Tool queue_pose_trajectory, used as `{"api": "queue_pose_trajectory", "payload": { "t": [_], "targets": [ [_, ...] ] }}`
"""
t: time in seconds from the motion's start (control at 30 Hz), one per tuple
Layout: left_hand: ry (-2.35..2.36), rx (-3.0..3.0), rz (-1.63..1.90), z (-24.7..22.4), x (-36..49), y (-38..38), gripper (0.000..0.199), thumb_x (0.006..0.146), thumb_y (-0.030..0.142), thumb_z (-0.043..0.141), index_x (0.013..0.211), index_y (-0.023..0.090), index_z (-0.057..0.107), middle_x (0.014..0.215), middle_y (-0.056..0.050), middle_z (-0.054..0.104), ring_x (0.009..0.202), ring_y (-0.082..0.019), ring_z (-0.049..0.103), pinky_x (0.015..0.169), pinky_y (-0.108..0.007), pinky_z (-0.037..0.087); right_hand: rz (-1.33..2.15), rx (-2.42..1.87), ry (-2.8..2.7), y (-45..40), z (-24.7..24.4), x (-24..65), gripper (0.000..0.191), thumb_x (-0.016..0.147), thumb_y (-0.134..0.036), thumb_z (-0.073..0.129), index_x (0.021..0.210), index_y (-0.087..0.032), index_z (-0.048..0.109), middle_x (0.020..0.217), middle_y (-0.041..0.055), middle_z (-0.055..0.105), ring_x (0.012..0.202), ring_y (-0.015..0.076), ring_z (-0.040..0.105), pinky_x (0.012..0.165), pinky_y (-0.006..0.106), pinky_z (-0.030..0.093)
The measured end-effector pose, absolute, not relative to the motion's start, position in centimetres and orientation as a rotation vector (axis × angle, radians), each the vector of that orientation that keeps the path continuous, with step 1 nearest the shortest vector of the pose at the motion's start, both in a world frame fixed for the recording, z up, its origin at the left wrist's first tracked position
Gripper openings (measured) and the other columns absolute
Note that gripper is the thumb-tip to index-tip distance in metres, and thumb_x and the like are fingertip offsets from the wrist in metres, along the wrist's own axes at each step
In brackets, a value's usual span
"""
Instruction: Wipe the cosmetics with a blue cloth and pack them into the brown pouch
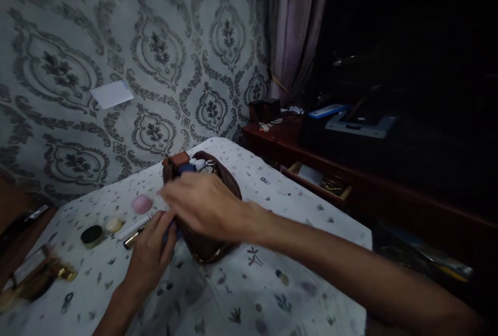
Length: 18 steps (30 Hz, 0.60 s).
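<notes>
A brown cosmetic bag (199, 240) stands open on the table, with white-capped containers (199, 164), a dark blue item (185, 169) and an orange-brown item (177, 159) at its mouth. Across the bag's near left side reaches my right hand (206, 204), its fingers curled and somewhat blurred. Right beside it is my left hand (153, 248), closed at the bag's left edge, with a bit of blue showing by its fingers. What either hand grips is hidden. Close to the left fingers lie a white tube (134, 226) and a black-and-gold tube (132, 239).
A pink makeup sponge (141, 204), a small cream-coloured item (114, 224) and a dark-lidded round jar (92, 236) lie left of the bag. Gold-trimmed items (64, 271) sit at far left. At right, a drawer (317, 180) stands pulled out of a dark red desk (286, 139).
</notes>
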State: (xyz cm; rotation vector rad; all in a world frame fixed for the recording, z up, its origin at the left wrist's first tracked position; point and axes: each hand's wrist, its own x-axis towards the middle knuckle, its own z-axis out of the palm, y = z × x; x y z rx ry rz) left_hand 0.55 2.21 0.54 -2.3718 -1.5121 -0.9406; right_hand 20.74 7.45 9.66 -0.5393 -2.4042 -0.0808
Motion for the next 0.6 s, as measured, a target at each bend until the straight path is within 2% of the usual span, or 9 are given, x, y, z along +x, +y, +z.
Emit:
{"api": "queue_pose_trajectory", "payload": {
  "t": [0.07,0.13,0.23,0.3,0.4,0.5,0.6],
  "targets": [
    [-1.573,-2.366,-0.969,0.3,0.9,2.1,0.041,0.097,0.026,0.041,0.137,0.022,0.052,0.108,-0.007,0.069,0.099,-0.023,0.068,0.084,-0.034,0.056,-0.156,-0.172,-2.412,4.1,7.5,21.3,0.021,0.094,-0.014,0.048,0.085,-0.018,0.067,0.079,0.0013,0.070,0.070,0.0134,0.058,0.061,0.025,0.041],
    [-1.649,-2.347,-1.020,-0.1,1.2,1.9,0.045,0.097,0.027,0.042,0.142,0.021,0.045,0.118,-0.009,0.067,0.104,-0.022,0.067,0.089,-0.035,0.055,-0.154,-0.045,-2.375,1.8,5.3,21.5,0.020,0.094,-0.014,0.051,0.080,-0.019,0.066,0.063,-0.0024,0.063,0.060,0.0130,0.052,0.051,0.028,0.033],
    [-1.770,-2.309,-1.028,-1.2,0.7,1.4,0.050,0.097,0.028,0.043,0.145,0.018,0.037,0.104,-0.007,0.070,0.087,-0.019,0.069,0.079,-0.031,0.055,-0.039,-0.041,-2.499,0.5,2.8,21.1,0.012,0.090,-0.014,0.056,0.083,-0.017,0.066,0.059,-0.0026,0.061,0.057,0.0142,0.050,0.047,0.031,0.024],
    [-1.817,-2.288,-0.982,-2.0,-0.6,1.0,0.046,0.097,0.028,0.042,0.142,0.018,0.042,0.097,-0.006,0.071,0.083,-0.018,0.069,0.076,-0.030,0.055,0.074,-0.109,-2.616,0.5,1.7,20.4,0.011,0.089,-0.014,0.058,0.081,-0.017,0.065,0.061,-0.0012,0.062,0.058,0.0144,0.053,0.049,0.030,0.026],
    [-1.868,-2.163,-0.955,-2.5,-3.9,0.7,0.036,0.096,0.026,0.041,0.130,0.020,0.053,0.107,-0.008,0.070,0.095,-0.021,0.068,0.084,-0.033,0.054,0.349,-0.255,-2.644,1.0,0.2,18.8,0.013,0.091,-0.015,0.056,0.084,-0.017,0.067,0.069,0.0023,0.069,0.063,0.0146,0.060,0.055,0.026,0.034],
    [-1.981,-1.934,-0.940,-2.6,-7.4,0.7,0.031,0.095,0.024,0.041,0.119,0.019,0.059,0.110,-0.009,0.069,0.099,-0.023,0.067,0.085,-0.035,0.053,0.669,-0.435,-2.508,1.3,-1.7,16.7,0.016,0.090,-0.014,0.056,0.093,-0.017,0.071,0.076,0.0040,0.072,0.065,0.0142,0.064,0.061,0.024,0.039],
    [-2.106,-1.783,-0.770,-2.9,-9.4,0.7,0.033,0.095,0.022,0.039,0.119,0.016,0.062,0.113,-0.012,0.068,0.105,-0.027,0.064,0.088,-0.039,0.053,0.915,-0.583,-2.320,1.9,-3.9,14.1,0.020,0.087,-0.014,0.057,0.100,-0.018,0.072,0.077,0.0025,0.072,0.065,0.0141,0.063,0.065,0.024,0.044]
  ]
}}
